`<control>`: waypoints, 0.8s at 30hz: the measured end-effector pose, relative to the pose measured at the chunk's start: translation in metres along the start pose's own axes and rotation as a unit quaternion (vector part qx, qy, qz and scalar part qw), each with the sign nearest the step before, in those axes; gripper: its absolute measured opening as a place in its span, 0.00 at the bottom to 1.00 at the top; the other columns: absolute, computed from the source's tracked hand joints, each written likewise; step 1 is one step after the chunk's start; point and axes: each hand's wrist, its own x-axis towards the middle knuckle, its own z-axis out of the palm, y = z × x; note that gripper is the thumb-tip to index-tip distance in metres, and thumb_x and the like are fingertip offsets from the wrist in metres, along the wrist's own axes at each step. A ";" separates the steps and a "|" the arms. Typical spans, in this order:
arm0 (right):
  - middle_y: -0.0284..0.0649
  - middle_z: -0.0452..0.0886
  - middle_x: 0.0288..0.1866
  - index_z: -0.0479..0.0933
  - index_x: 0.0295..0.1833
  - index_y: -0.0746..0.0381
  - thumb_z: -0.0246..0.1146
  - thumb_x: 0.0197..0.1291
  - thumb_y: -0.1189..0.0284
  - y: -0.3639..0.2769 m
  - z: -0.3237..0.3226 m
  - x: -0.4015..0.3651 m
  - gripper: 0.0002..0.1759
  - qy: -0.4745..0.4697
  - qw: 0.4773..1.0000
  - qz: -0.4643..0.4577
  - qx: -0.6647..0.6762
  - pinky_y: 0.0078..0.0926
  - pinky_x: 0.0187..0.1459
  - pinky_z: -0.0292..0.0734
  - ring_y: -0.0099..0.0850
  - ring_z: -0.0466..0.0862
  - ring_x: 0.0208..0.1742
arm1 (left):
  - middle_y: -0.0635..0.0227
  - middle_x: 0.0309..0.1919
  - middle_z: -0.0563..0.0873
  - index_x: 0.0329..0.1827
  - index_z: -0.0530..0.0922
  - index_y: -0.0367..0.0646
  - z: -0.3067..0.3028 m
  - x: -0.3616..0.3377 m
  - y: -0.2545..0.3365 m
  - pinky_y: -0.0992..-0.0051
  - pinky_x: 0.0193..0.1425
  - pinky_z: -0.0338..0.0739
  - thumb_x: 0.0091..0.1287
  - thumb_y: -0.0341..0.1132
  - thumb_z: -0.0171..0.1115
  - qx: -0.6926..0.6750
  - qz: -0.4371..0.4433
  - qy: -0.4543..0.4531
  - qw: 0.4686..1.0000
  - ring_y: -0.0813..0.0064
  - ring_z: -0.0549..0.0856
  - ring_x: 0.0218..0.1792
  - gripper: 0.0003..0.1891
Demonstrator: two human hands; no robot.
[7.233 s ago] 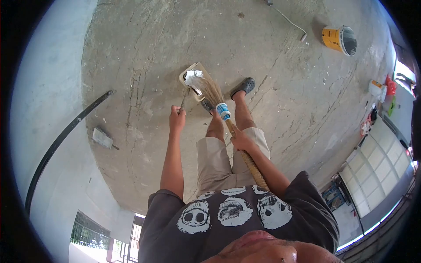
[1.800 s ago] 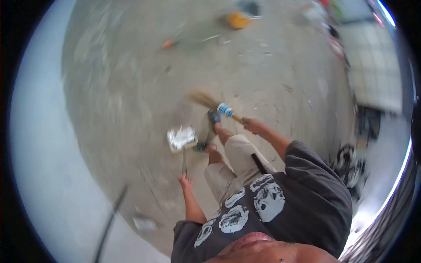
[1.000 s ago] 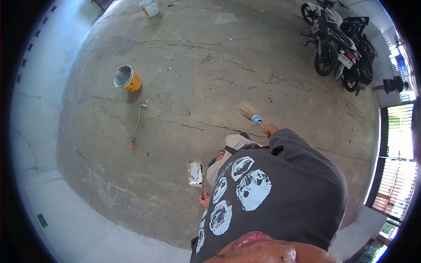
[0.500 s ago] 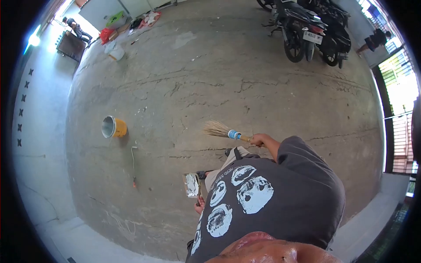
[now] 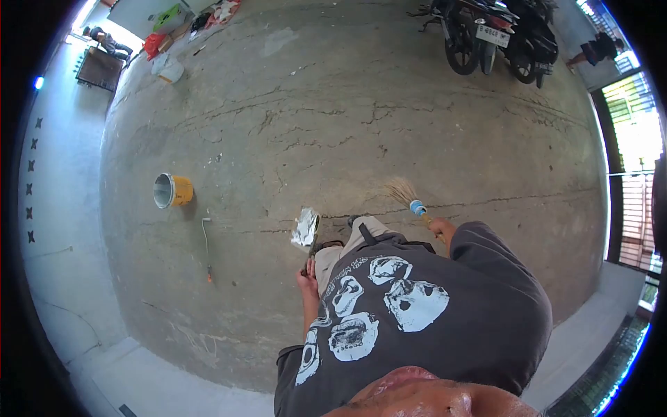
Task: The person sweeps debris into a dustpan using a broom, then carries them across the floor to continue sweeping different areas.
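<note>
On the right, my right hand (image 5: pixel 440 227) is closed round the handle of a short straw broom (image 5: pixel 401 191) with a blue and white band, its bristles fanned toward the floor. My left hand (image 5: pixel 306 275) grips the handle of a dustpan (image 5: pixel 306 227), whose shiny silver pan sits just beyond my left foot, close to the floor. The fingers of that hand are partly hidden against the handle. A gap of bare concrete separates the broom's bristles from the dustpan.
A yellow bucket (image 5: pixel 182 190) lies tipped on the left, near a paint roller frame (image 5: pixel 207 243). Motorbikes (image 5: pixel 479 38) stand at the upper right. A white bucket (image 5: pixel 169 69) is at the upper left. Two other people (image 5: pixel 110 44) appear at the edges. Cracks cross the concrete floor (image 5: pixel 236 153).
The broom has swung to the right, away from the dustpan, and turned more upright. My left hand has carried the dustpan forward. The whole view has shifted slightly.
</note>
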 end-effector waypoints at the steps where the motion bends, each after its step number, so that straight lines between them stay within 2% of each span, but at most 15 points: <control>1: 0.48 0.83 0.28 0.79 0.43 0.68 0.58 0.58 0.64 0.000 -0.005 -0.003 0.17 -0.001 1.000 -0.001 -0.004 0.40 0.26 0.77 0.37 0.84 0.24 | 0.37 0.59 0.73 0.53 0.64 0.24 0.007 -0.001 -0.001 0.59 0.68 0.72 0.68 0.35 0.37 0.058 0.005 -0.014 0.998 0.45 0.76 0.60 0.20; 2: 0.48 0.83 0.30 0.79 0.44 0.68 0.58 0.59 0.65 0.003 -0.009 -0.004 0.17 -0.011 1.000 0.020 -0.018 0.40 0.26 0.77 0.38 0.84 0.27 | 0.38 0.59 0.74 0.52 0.65 0.26 0.014 -0.003 -0.001 0.60 0.68 0.72 0.69 0.35 0.37 0.116 0.010 -0.028 0.993 0.46 0.77 0.59 0.19; 3: 0.47 0.84 0.32 0.78 0.46 0.69 0.57 0.59 0.67 0.007 -0.011 -0.005 0.17 -0.022 0.998 0.043 -0.032 0.40 0.27 0.78 0.39 0.85 0.31 | 0.38 0.59 0.74 0.52 0.65 0.26 0.018 -0.002 -0.001 0.60 0.68 0.72 0.69 0.35 0.37 0.114 0.010 -0.025 0.993 0.46 0.77 0.59 0.19; 4: 0.47 0.84 0.32 0.78 0.46 0.69 0.57 0.59 0.67 0.009 -0.014 -0.010 0.17 -0.024 0.998 0.045 -0.037 0.40 0.27 0.78 0.39 0.85 0.31 | 0.39 0.58 0.75 0.51 0.65 0.27 0.025 -0.004 0.001 0.60 0.68 0.71 0.69 0.35 0.37 0.158 0.006 -0.041 0.987 0.48 0.78 0.59 0.18; 6: 0.47 0.83 0.28 0.78 0.43 0.68 0.59 0.58 0.63 0.010 -0.020 -0.014 0.18 -0.016 0.999 0.002 -0.028 0.39 0.26 0.76 0.36 0.83 0.24 | 0.41 0.58 0.76 0.50 0.66 0.28 0.027 0.005 -0.001 0.61 0.68 0.71 0.69 0.35 0.36 0.194 0.003 -0.059 0.979 0.50 0.79 0.58 0.17; 10: 0.46 0.82 0.28 0.78 0.44 0.69 0.60 0.57 0.62 -0.016 -0.034 -0.032 0.19 -0.028 0.996 -0.050 -0.070 0.38 0.25 0.76 0.35 0.82 0.23 | 0.42 0.55 0.79 0.43 0.67 0.33 0.047 0.011 -0.001 0.63 0.66 0.71 0.70 0.36 0.36 0.252 -0.013 -0.052 0.966 0.53 0.81 0.55 0.14; 12: 0.43 0.80 0.26 0.77 0.42 0.68 0.61 0.57 0.62 -0.032 -0.038 -0.039 0.18 -0.002 1.000 -0.026 -0.001 0.36 0.24 0.76 0.33 0.80 0.21 | 0.42 0.54 0.79 0.40 0.67 0.35 0.052 0.011 0.002 0.63 0.66 0.72 0.70 0.36 0.36 0.272 -0.005 -0.050 0.961 0.53 0.82 0.54 0.13; 16: 0.41 0.79 0.24 0.77 0.40 0.65 0.62 0.59 0.61 -0.061 -0.044 -0.034 0.16 -0.002 0.997 -0.060 0.056 0.32 0.24 0.76 0.32 0.80 0.22 | 0.41 0.54 0.79 0.42 0.67 0.34 0.051 0.029 0.013 0.62 0.65 0.73 0.69 0.37 0.37 0.249 -0.013 -0.083 0.965 0.52 0.82 0.54 0.14; 18: 0.40 0.79 0.24 0.76 0.36 0.64 0.63 0.60 0.61 -0.092 -0.055 -0.076 0.15 -0.013 0.961 -0.158 0.227 0.29 0.25 0.78 0.31 0.81 0.25 | 0.41 0.54 0.79 0.43 0.67 0.34 0.048 0.038 0.020 0.61 0.65 0.73 0.69 0.37 0.37 0.235 -0.021 -0.094 0.967 0.52 0.82 0.54 0.14; 19: 0.40 0.79 0.24 0.76 0.36 0.64 0.63 0.60 0.61 -0.107 -0.062 -0.098 0.15 -0.011 0.960 -0.161 0.231 0.29 0.25 0.78 0.31 0.81 0.25 | 0.42 0.54 0.79 0.43 0.67 0.35 0.046 0.043 0.020 0.62 0.63 0.74 0.69 0.37 0.37 0.225 -0.031 -0.083 0.970 0.52 0.82 0.53 0.14; 21: 0.44 0.80 0.32 0.75 0.47 0.66 0.62 0.57 0.62 -0.136 -0.067 -0.132 0.19 -0.083 0.951 -0.140 0.263 0.35 0.30 0.81 0.33 0.83 0.32 | 0.42 0.54 0.79 0.42 0.67 0.37 0.049 0.050 0.030 0.62 0.61 0.75 0.70 0.38 0.37 0.220 -0.042 -0.073 0.972 0.52 0.83 0.52 0.13; 22: 0.44 0.80 0.32 0.75 0.47 0.66 0.62 0.57 0.62 -0.140 -0.057 -0.131 0.19 -0.082 0.951 -0.138 0.265 0.35 0.30 0.81 0.33 0.83 0.32 | 0.45 0.55 0.80 0.41 0.67 0.39 0.052 0.052 0.036 0.66 0.56 0.76 0.70 0.38 0.37 0.249 -0.058 -0.063 0.965 0.55 0.83 0.52 0.13; 23: 0.43 0.80 0.31 0.75 0.45 0.66 0.63 0.57 0.63 -0.139 -0.049 -0.128 0.18 -0.151 0.964 -0.103 0.192 0.35 0.30 0.81 0.33 0.83 0.29 | 0.48 0.55 0.81 0.40 0.67 0.41 0.052 0.052 0.041 0.70 0.50 0.77 0.70 0.39 0.37 0.272 -0.077 -0.052 0.958 0.57 0.84 0.51 0.12; 24: 0.43 0.81 0.30 0.75 0.43 0.67 0.63 0.57 0.63 -0.137 -0.045 -0.114 0.17 -0.215 0.968 -0.069 0.114 0.35 0.30 0.82 0.33 0.83 0.27 | 0.56 0.54 0.83 0.39 0.68 0.43 0.050 0.059 0.042 0.77 0.40 0.72 0.70 0.41 0.37 0.249 -0.072 -0.044 0.965 0.66 0.85 0.50 0.13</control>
